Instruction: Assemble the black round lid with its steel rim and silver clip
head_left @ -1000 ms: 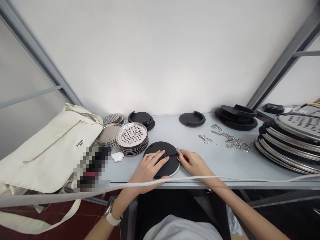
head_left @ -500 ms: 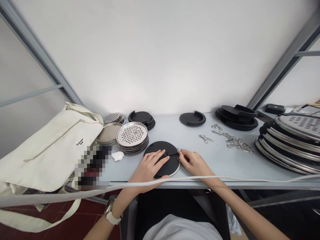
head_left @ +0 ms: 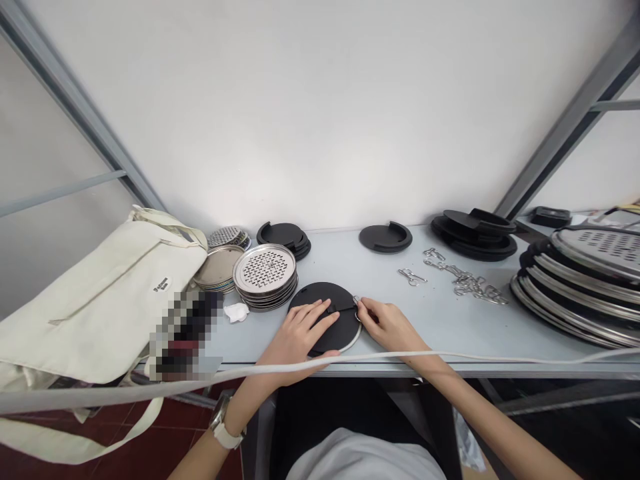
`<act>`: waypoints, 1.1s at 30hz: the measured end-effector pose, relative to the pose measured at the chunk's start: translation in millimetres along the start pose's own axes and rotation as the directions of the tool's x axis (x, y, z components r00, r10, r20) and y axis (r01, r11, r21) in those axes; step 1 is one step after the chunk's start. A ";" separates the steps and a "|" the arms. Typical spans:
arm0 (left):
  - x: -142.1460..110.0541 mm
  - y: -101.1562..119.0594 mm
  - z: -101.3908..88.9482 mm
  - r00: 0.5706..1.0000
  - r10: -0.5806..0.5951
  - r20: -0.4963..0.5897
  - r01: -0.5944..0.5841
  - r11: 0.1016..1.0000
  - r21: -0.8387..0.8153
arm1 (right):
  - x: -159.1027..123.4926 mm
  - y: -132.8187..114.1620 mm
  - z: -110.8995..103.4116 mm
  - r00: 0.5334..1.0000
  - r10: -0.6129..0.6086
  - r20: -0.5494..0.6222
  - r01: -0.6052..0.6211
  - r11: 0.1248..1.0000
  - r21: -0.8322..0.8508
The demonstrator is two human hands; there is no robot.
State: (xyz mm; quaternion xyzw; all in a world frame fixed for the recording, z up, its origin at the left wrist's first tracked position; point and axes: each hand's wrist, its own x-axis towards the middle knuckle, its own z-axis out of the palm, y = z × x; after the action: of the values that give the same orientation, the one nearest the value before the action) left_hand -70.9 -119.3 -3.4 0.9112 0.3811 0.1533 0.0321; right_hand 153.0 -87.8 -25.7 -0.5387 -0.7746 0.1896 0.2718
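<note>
A round black disc (head_left: 325, 292) with a slot across its right half lies near the table's front edge. My left hand (head_left: 299, 335) rests on top of it, fingers stretched out and pressing lightly spread on the surface. At the disc's right rim, my right hand (head_left: 384, 323) pinches a small metal wire clip (head_left: 356, 300), whose lower part is hidden by the fingertips. Just left of the disc stands a stack of perforated metal plates (head_left: 266, 268). Loose wire clips (head_left: 473, 287) are scattered to the right.
A cream bag (head_left: 105, 287) takes up the left side. Black discs with raised rims (head_left: 385, 239) sit along the wall. A tall stack of metal-edged plates (head_left: 585, 293) stands at the right. A white cable (head_left: 430, 353) crosses in front, over my forearms. Crumpled white paper (head_left: 236, 312) lies beside the plates.
</note>
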 end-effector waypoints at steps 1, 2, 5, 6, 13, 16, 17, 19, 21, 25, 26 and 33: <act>0.1 0.1 -0.1 1.000 0.002 0.001 -0.002 1.000 0.000 | -0.1 -0.3 -0.2 1.000 0.002 -0.001 -0.002 1.000 0.003; 0.1 0.1 -0.1 1.000 0.002 0.002 -0.002 1.000 0.000 | -0.3 -0.4 -0.2 1.000 0.005 -0.003 -0.005 1.000 0.006; 0.4 -0.2 -0.2 1.000 0.001 0.001 -0.001 1.000 0.001 | -0.5 0.1 0.1 1.000 0.006 -0.008 -0.006 1.000 0.011; 0.5 -0.2 -0.2 1.000 0.004 0.002 -0.004 1.000 0.000 | -0.6 0.5 0.3 1.000 0.003 -0.011 -0.002 1.000 0.013; 0.5 -0.2 -0.6 1.000 -0.006 0.000 0.006 1.000 -0.001 | -1.7 0.8 0.6 1.000 0.008 -0.009 -0.008 1.000 0.021; 0.4 -0.4 -0.5 1.000 0.001 0.007 -0.001 1.000 -0.007 | -1.3 0.0 0.0 1.000 -0.002 0.001 0.002 1.000 0.004; 0.3 -0.4 -0.5 1.000 0.004 0.004 -0.004 1.000 -0.009 | -1.1 -0.2 -0.2 1.000 -0.009 0.002 0.009 1.000 -0.002; 0.3 -0.3 -0.5 1.000 0.005 -0.008 -0.005 1.000 -0.010 | -0.5 -0.1 -0.3 1.000 -0.012 0.003 0.012 1.000 -0.013; 0.3 -0.1 -0.5 1.000 0.000 -0.018 0.000 1.000 -0.008 | 0.0 0.3 -0.2 1.000 -0.005 0.007 0.006 1.000 -0.021; 0.4 -0.1 -0.6 1.000 0.004 -0.009 -0.004 1.000 -0.007 | -0.2 1.6 0.8 1.000 -0.008 0.003 0.008 1.000 -0.007; 0.5 -0.3 -0.6 1.000 0.006 -0.002 -0.006 1.000 -0.007 | -0.4 2.0 1.2 1.000 -0.008 -0.002 0.008 1.000 -0.002; 0.5 -1.0 -0.9 1.000 0.006 0.019 -0.006 1.000 -0.015 | -1.2 1.2 0.7 1.000 0.001 -0.003 0.000 1.000 0.020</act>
State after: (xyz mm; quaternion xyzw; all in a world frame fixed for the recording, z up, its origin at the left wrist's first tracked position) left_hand -71.4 -118.3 -2.7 0.9135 0.3767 0.1478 0.0420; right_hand 153.7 -88.4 -27.2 -0.5365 -0.7721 0.1964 0.2784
